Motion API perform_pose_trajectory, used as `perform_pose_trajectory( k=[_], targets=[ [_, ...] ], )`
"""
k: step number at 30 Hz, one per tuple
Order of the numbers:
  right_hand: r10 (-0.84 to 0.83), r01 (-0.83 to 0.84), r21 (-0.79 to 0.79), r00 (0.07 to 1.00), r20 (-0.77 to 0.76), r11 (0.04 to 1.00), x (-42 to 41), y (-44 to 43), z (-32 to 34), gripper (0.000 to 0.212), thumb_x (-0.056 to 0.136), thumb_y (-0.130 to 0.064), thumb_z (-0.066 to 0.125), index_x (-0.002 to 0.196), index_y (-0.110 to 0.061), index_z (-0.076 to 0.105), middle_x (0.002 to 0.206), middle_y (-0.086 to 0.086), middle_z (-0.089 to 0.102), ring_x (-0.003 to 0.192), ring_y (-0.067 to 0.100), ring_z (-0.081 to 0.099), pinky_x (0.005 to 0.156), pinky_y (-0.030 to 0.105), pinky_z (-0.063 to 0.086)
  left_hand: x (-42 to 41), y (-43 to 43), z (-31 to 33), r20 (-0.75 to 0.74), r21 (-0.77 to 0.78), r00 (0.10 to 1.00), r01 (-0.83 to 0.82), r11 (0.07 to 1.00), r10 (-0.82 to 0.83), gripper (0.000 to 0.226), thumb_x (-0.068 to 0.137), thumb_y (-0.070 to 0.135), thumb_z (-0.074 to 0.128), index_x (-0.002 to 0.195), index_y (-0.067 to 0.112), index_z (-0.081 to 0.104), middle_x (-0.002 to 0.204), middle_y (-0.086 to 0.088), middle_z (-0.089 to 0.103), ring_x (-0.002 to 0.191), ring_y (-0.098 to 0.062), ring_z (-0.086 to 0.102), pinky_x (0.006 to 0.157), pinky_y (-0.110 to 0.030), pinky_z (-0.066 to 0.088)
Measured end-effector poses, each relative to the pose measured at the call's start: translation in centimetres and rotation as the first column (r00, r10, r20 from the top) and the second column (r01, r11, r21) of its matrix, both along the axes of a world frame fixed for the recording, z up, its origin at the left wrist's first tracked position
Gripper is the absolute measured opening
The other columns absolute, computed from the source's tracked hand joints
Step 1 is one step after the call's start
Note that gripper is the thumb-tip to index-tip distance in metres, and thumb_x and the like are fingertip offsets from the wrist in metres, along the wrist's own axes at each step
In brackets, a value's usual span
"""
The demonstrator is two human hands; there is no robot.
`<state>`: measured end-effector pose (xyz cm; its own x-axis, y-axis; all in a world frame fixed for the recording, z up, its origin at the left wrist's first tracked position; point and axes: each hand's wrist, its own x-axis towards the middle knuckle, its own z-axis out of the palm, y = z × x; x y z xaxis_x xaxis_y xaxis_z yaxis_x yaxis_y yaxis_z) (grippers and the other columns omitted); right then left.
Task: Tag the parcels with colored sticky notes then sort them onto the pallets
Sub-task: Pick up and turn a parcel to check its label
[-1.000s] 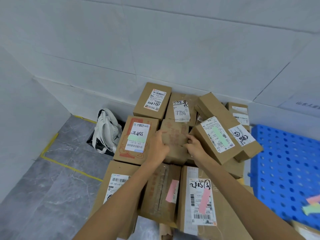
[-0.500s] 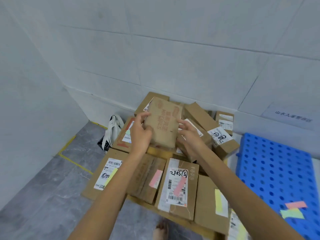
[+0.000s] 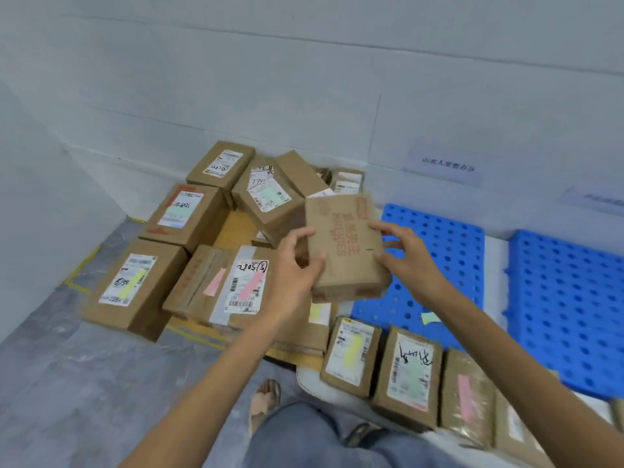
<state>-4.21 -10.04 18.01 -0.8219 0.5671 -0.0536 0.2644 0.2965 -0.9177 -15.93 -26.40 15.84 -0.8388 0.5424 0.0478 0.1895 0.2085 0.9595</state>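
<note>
Cardboard box in hands: held parcel (image 3: 347, 251), brown, tilted, up in the air over the left edge of the near blue pallet (image 3: 449, 244); we see no sticky note on its top face.
L hand (image 3: 293, 265): grips the held parcel's left side, thumb on top, fingers curled under.
R hand (image 3: 408, 258): grips its right side, thumb and fingertips on the edge.
Print on it: red characters plus Latin letters, too blurred for us to read.
Wood pallet (image 3: 236, 228): holds approx. nine brown parcels, bare in the centre.
Left edge: 2805 parcel (image 3: 184, 214), green note on its label.
Front edge: 2805(3) parcel (image 3: 248, 282), pink note over the barcode; to its left a pink-tagged box.
Front-left corner: yellow-note parcel (image 3: 131, 285).
Back edge: box marked "77..", green note; rest unclear.
Far blue pallet (image 3: 567, 298): just right of the near one.
Loose green note (image 3: 430, 318): lies at the near blue pallet's front edge.
Front row (image 3: 408, 376): three boxes side by side, tagged yellow, green, pink.
Wall sign (image 3: 447, 165): Chinese text, illegible to us.
</note>
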Motion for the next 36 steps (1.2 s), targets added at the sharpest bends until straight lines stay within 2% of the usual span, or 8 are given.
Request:
perform_pose_trajectory(
  k=[4,9,11,17,21,24,29,36],
  targets=[
    [-0.012,0.021,-0.076,0.994,0.109,0.997,6.6,1.3,-3.9,0.045,0.091,0.003,0.054,0.123,-0.029,0.052,0.126,0.009,0.044,0.104,0.019,0.052,0.068,0.019,0.048,5.3,1.1,-3.6,0.148,-0.083,0.977,0.164,0.983,-0.151,0.048,0.082,0.008,0.071,0.12,0.024,0.048,0.116,0.005,0.054,0.099,-0.006,0.055,0.074,-0.012,0.047],
    [0.033,-0.001,-0.147,0.977,0.212,0.989,11.6,0.6,-7.9,0.046,0.088,0.005,0.055,0.122,-0.026,0.049,0.117,0.007,0.043,0.094,0.018,0.052,0.071,0.02,0.047,8.5,0.7,-7.8,0.274,-0.191,0.934,0.289,0.938,-0.232,0.054,0.079,0.01,0.075,0.121,0.027,0.045,0.114,0.008,0.053,0.108,-0.017,0.057,0.09,-0.035,0.052],
    [0.077,-0.039,-0.134,0.955,0.287,0.99,12.9,0.3,-9.7,0.046,0.088,0.002,0.056,0.121,-0.029,0.046,0.116,0.007,0.041,0.099,0.022,0.051,0.077,0.024,0.047,9.3,0.5,-9.0,0.293,-0.266,0.931,0.3,0.916,-0.22,0.048,0.082,0.014,0.073,0.119,0.025,0.045,0.11,0.003,0.054,0.106,-0.018,0.058,0.089,-0.035,0.052],
    [0.074,-0.081,0.012,0.95,0.303,0.997,14.4,1.8,-12.2,0.033,0.089,-0.011,0.062,0.119,-0.021,0.054,0.106,-0.003,0.049,0.093,0.011,0.053,0.082,0.026,0.048,9.6,1.2,-9.6,0.226,-0.329,0.956,0.257,0.909,-0.188,0.027,0.092,0.017,0.061,0.116,0.017,0.049,0.096,0.01,0.058,0.087,-0.005,0.058,0.069,-0.012,0.048],
    [-0.091,0.043,0.174,0.956,0.277,0.984,14.4,6.2,-13.1,0.014,0.088,-0.005,0.063,0.1,-0.011,0.063,0.091,0.001,0.062,0.083,0.016,0.057,0.077,0.022,0.045,8.5,2.0,-9.7,0.106,-0.375,0.985,0.164,0.912,-0.133,0.025,0.095,0.023,0.055,0.119,0.02,0.049,0.104,0.005,0.058,0.09,-0.01,0.062,0.07,-0.024,0.054],
    [-0.08,-0.079,0.352,0.906,0.415,0.933,14.1,10.2,-15.5,0.014,0.088,-0.001,0.061,0.101,-0.005,0.062,0.101,0.009,0.061,0.09,0.025,0.056,0.079,0.035,0.046,7.9,3.0,-9.7,0.028,-0.394,0.993,0.114,0.912,-0.113,0.031,0.097,0.022,0.052,0.127,0.017,0.048,0.106,0.005,0.055,0.09,-0.007,0.058,0.07,-0.02,0.049],
    [-0.036,-0.344,0.417,0.734,0.678,0.841,13.1,12.6,-19.4,0.037,0.093,-0.016,0.058,0.128,-0.012,0.05,0.129,0.01,0.046,0.117,0.027,0.046,0.086,0.036,0.044,7.8,4.3,-9.9,-0.042,-0.407,0.997,0.044,0.912,-0.067,0.029,0.098,0.021,0.049,0.127,0.018,0.05,0.109,0.008,0.054,0.089,0.002,0.053,0.067,-0.012,0.041],
    [-0.069,-0.382,0.482,0.724,0.686,0.789,12.6,12.8,-21.9,0.029,0.091,-0.019,0.061,0.116,-0.01,0.049,0.124,0.009,0.045,0.105,0.027,0.049,0.072,0.032,0.041,8.0,3.9,-10.8,-0.046,-0.378,0.999,-0.018,0.926,0.001,0.025,0.097,0.016,0.051,0.121,0.021,0.054,0.107,0.011,0.057,0.097,-0.003,0.056,0.082,-0.023,0.049]
  ],
)
